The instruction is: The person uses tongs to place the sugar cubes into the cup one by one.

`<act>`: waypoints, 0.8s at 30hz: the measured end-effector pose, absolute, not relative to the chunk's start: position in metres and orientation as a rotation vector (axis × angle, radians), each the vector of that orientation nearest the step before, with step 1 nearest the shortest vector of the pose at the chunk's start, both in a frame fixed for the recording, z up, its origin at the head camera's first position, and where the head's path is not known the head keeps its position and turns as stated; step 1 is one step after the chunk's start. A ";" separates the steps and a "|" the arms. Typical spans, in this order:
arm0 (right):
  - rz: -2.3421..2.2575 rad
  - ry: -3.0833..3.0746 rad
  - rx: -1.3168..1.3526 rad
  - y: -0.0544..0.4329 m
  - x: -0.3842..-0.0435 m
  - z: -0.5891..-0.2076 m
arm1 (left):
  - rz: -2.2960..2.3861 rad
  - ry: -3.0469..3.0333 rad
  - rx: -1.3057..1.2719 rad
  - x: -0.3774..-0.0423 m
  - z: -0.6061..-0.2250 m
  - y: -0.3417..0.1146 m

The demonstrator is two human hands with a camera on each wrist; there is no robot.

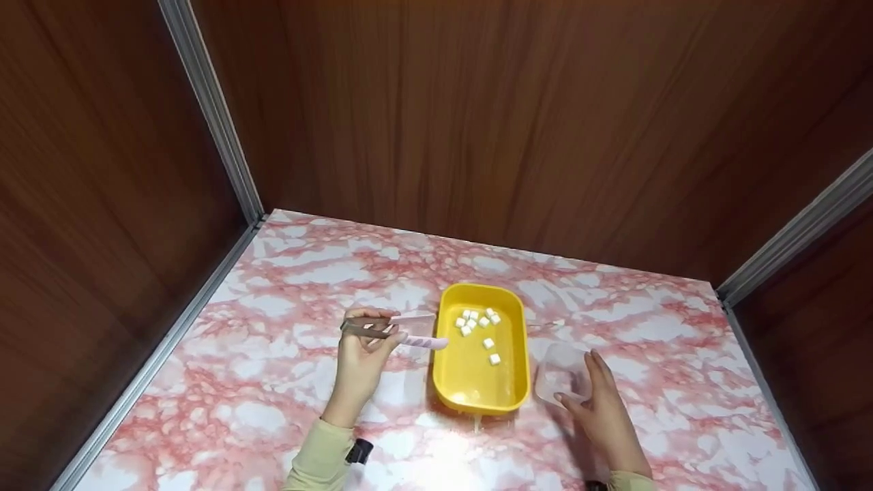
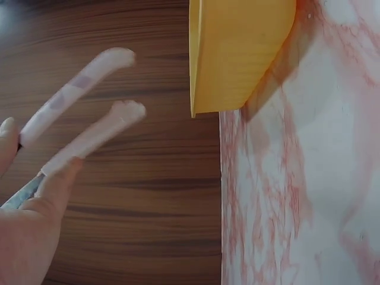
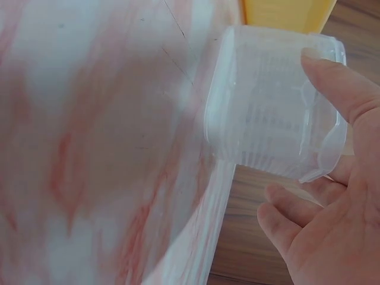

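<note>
My left hand (image 1: 360, 365) holds a pair of tongs (image 1: 424, 342) with metal arms and pale pink tips. In the left wrist view the two tips (image 2: 122, 113) stand apart with nothing between them. One tip overlaps the left rim of a yellow tray (image 1: 481, 399) in the head view. Several small white cubes (image 1: 494, 359) lie inside that tray, most of them towards its far end. To the tray's right, my right hand (image 1: 607, 412) grips a clear plastic container (image 3: 267, 101), thumb on one side and fingers on the other.
The table (image 1: 259, 416) has a red and white marbled top. Dark wood panels (image 1: 477, 136) rise behind it and on both sides, with metal posts (image 1: 218, 116) at the corners. A bright light reflection falls in front of the tray.
</note>
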State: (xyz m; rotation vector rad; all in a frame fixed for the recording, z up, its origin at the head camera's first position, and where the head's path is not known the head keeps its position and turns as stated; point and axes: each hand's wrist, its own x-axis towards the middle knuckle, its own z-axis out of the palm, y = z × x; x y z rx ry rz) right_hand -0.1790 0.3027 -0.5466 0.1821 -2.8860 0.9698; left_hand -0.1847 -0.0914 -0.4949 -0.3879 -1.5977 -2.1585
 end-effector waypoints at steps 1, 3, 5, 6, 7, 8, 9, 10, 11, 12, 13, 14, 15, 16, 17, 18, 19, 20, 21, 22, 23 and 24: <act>0.961 -2.884 0.184 0.303 -0.179 -0.546 | -2.165 -1.589 -0.391 -0.185 -0.495 -0.091; 0.951 -2.877 0.185 0.303 -0.179 -0.546 | -2.160 -1.592 -0.394 -0.185 -0.494 -0.091; 0.949 -2.874 0.187 0.303 -0.179 -0.546 | -2.157 -1.591 -0.409 -0.185 -0.494 -0.091; 0.953 -2.874 0.186 0.303 -0.179 -0.546 | -2.153 -1.593 -0.415 -0.184 -0.494 -0.091; 0.949 -2.876 0.188 0.303 -0.179 -0.546 | -2.149 -1.598 -0.419 -0.184 -0.494 -0.091; 0.951 -2.879 0.188 0.303 -0.180 -0.546 | -2.145 -1.602 -0.426 -0.184 -0.494 -0.090; 0.954 -2.886 0.190 0.303 -0.180 -0.546 | -2.143 -1.603 -0.433 -0.183 -0.493 -0.090; 0.959 -2.891 0.192 0.304 -0.180 -0.545 | -2.153 -1.598 -0.438 -0.183 -0.493 -0.089; 0.965 -2.896 0.191 0.304 -0.180 -0.545 | -2.159 -1.605 -0.432 -0.183 -0.492 -0.088; 0.967 -2.904 0.188 0.304 -0.181 -0.544 | -2.159 -1.617 -0.430 -0.182 -0.489 -0.087; 0.967 -2.910 0.189 0.304 -0.181 -0.544 | -2.164 -1.627 -0.427 -0.182 -0.488 -0.086; 0.974 -2.915 0.186 0.304 -0.181 -0.544 | -2.171 -1.635 -0.419 -0.182 -0.488 -0.085; 0.981 -2.917 0.187 0.305 -0.182 -0.544 | -2.180 -1.648 -0.404 -0.183 -0.488 -0.083; 0.989 -2.915 0.190 0.305 -0.182 -0.544 | -2.188 -1.661 -0.395 -0.183 -0.488 -0.082; 0.991 -2.912 0.195 0.305 -0.182 -0.544 | -2.193 -1.670 -0.392 -0.184 -0.489 -0.081; 0.991 -2.907 0.200 0.306 -0.182 -0.544 | -2.195 -1.673 -0.400 -0.185 -0.490 -0.080; 1.001 -2.901 0.201 0.306 -0.182 -0.544 | -2.208 -1.666 -0.403 -0.188 -0.493 -0.079; 1.013 -2.896 0.202 0.306 -0.181 -0.544 | -2.218 -1.655 -0.411 -0.188 -0.494 -0.077; 1.020 -2.891 0.205 0.306 -0.181 -0.543 | -2.229 -1.643 -0.424 -0.189 -0.494 -0.076; 1.018 -2.886 0.207 0.306 -0.180 -0.543 | -2.233 -1.627 -0.444 -0.190 -0.494 -0.075; 1.011 -2.881 0.208 0.306 -0.180 -0.543 | -2.239 -1.614 -0.457 -0.190 -0.494 -0.074; 1.012 -2.877 0.208 0.306 -0.180 -0.543 | -2.240 -1.605 -0.470 -0.191 -0.494 -0.073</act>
